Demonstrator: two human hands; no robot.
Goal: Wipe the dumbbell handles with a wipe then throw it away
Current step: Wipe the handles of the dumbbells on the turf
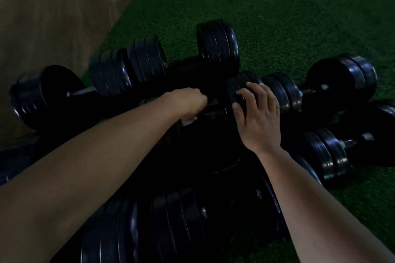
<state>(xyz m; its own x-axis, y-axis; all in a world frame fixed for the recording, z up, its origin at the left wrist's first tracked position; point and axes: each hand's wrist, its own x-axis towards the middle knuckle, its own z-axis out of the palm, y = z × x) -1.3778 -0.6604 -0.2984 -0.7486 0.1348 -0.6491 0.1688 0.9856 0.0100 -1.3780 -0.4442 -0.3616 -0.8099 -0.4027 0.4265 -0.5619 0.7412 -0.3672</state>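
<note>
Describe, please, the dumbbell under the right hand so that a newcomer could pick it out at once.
On the green turf, black dumbbells lie heaped beside the wooden floor. Mid-heap, the right hand rests on one dumbbell's plate stack. Only this one is being touched: the left hand grips just left of that stack, with a white wipe showing beneath.

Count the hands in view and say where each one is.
2. The left hand grips a white wipe amid the dumbbells; the right hand rests on black weight plates just beside it.
</note>
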